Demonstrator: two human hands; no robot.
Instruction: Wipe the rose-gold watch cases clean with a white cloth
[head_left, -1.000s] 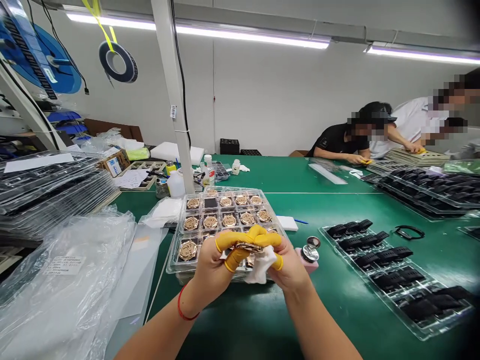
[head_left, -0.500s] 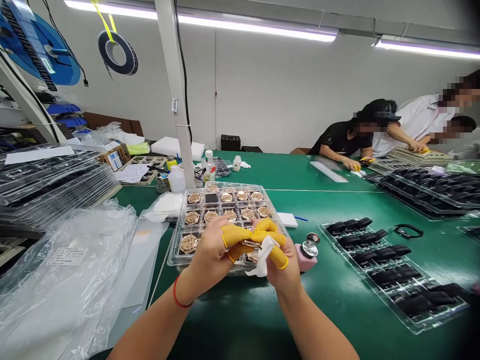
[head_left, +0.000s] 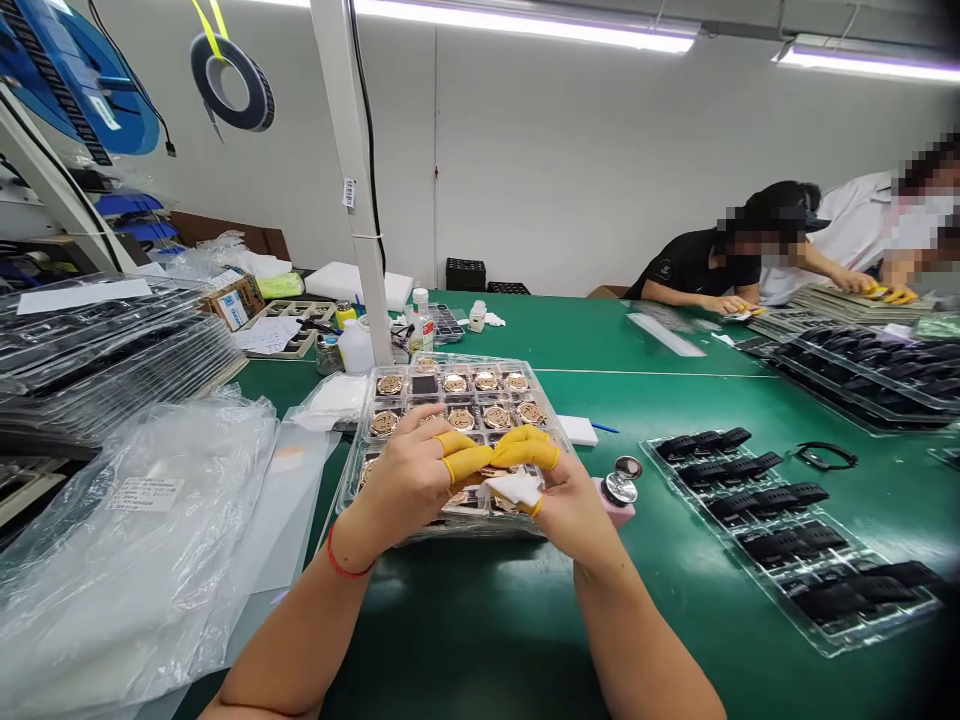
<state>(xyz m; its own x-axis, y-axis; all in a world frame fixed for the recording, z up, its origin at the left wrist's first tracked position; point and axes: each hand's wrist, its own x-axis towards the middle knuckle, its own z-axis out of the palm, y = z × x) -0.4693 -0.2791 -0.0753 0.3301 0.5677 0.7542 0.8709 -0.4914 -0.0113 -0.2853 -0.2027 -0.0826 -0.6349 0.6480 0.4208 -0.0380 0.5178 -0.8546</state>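
Note:
My left hand (head_left: 411, 468) and my right hand (head_left: 571, 500) meet over a clear plastic tray (head_left: 346, 492), yellow finger cots on their fingertips. Pinched between them is a gold-rimmed watch case (head_left: 507, 469), mostly covered by the fingers. A white wipe (head_left: 519, 488) is bunched in my right hand, pressed close under the case. Round gold watch cases (head_left: 496, 417) sit in the tray's compartments; one back compartment shows a dark square (head_left: 424, 384). A pink bottle with a metal top (head_left: 619, 492) stands just right of my right hand.
A clear tray of black watch straps (head_left: 772, 500) lies on the right, with a black band (head_left: 825, 456) beyond it. Plastic bags (head_left: 150, 530) and stacked trays (head_left: 150, 350) fill the left. A white post (head_left: 352, 180) rises behind my tray. Co-workers (head_left: 697, 265) lean over the far right.
Both hands have turned over the tray, hiding more of the watch case. The wipe, which hung down from my right fingers, is now bunched flatter beneath them. The view has shifted slightly.

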